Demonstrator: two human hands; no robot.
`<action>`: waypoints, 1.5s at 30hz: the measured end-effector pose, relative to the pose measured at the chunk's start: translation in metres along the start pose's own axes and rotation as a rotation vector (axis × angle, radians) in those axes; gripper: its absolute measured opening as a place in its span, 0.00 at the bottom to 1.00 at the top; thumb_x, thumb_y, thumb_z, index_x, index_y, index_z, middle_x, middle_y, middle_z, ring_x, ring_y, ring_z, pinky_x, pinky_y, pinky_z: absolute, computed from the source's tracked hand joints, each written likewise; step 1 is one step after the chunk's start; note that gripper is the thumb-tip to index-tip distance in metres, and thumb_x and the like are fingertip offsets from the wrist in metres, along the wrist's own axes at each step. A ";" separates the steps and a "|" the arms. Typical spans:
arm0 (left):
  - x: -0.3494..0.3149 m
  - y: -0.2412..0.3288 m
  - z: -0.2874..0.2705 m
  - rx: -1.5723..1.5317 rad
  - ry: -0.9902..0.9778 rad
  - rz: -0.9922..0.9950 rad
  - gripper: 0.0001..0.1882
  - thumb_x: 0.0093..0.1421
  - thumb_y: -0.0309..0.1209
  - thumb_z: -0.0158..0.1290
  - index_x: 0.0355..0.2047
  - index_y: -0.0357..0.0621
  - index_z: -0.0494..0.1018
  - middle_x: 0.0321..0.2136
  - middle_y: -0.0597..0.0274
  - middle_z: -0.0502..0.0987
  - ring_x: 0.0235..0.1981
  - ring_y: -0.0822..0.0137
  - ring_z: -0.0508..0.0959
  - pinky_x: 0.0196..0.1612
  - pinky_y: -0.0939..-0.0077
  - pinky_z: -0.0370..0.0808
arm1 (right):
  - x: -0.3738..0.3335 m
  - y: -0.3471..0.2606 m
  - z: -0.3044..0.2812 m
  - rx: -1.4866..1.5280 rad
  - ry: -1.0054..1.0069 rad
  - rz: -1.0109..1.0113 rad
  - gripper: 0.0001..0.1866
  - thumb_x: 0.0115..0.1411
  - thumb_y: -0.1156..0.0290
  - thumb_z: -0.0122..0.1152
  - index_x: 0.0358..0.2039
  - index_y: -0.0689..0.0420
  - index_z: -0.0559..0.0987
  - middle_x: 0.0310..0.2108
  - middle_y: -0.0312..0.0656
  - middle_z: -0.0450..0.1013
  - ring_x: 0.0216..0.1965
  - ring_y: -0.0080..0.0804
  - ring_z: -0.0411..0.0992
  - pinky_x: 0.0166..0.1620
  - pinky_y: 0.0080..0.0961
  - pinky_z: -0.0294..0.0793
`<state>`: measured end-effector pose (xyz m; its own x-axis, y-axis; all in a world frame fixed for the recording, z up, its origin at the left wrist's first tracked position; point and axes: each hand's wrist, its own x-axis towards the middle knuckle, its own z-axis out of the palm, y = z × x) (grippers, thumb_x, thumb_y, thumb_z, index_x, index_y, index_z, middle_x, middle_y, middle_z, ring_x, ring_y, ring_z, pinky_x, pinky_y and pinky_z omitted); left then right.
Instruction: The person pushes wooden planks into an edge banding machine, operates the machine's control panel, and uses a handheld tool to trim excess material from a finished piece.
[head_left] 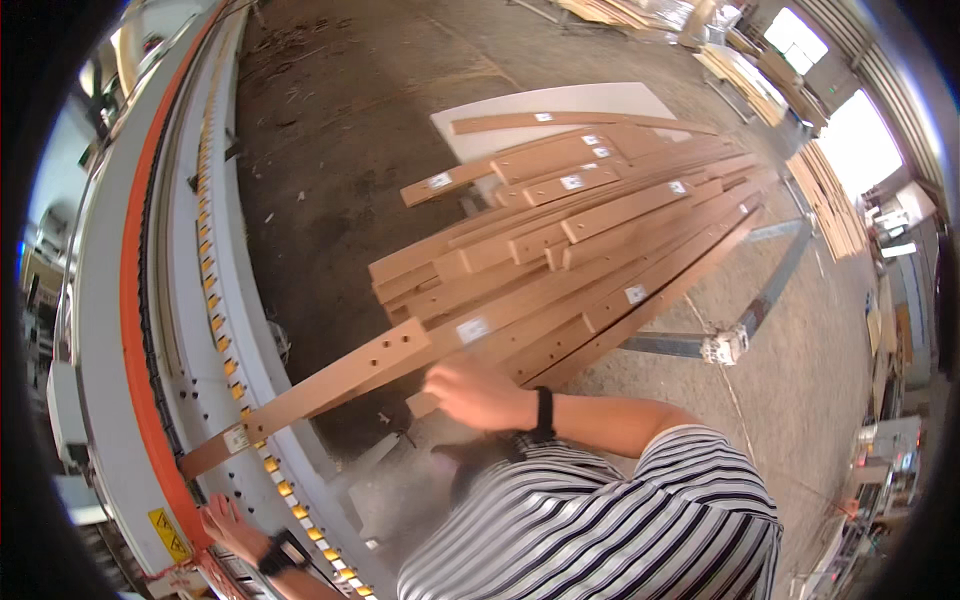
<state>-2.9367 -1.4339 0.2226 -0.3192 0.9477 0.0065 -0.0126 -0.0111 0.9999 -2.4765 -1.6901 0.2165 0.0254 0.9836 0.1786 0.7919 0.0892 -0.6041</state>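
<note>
My left hand lies with fingers stretched out on the orange edge of a long machine, close to a yellow warning label. A long wooden board with a row of round holes and a white label reaches across the machine's bed, its far-left end by the orange edge. My right hand, slightly blurred, is curled closed near that board's right end, over the near side of a pile of wooden boards. What its fingers hold, if anything, is hidden. Both wrists wear black bands.
Yellow rollers line the bed of the edge-banding-like machine along the left. A grey metal frame leg sticks out beneath the pile. A white panel lies under its far boards. More stacked wood stands at the far right.
</note>
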 end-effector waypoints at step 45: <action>-0.090 -0.084 -0.123 -0.255 0.310 -0.150 0.18 0.67 0.43 0.54 0.41 0.39 0.77 0.30 0.64 0.80 0.29 0.68 0.79 0.30 0.72 0.76 | 0.007 -0.027 0.048 0.040 -0.448 -0.344 0.37 0.43 0.60 0.75 0.50 0.64 0.67 0.44 0.57 0.71 0.45 0.56 0.72 0.48 0.44 0.73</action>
<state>-3.0237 -1.5573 0.1361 -0.5652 0.8046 -0.1821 -0.3016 0.0040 0.9534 -2.5265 -1.6783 0.1969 -0.4986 0.8664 0.0283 0.6849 0.4138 -0.5997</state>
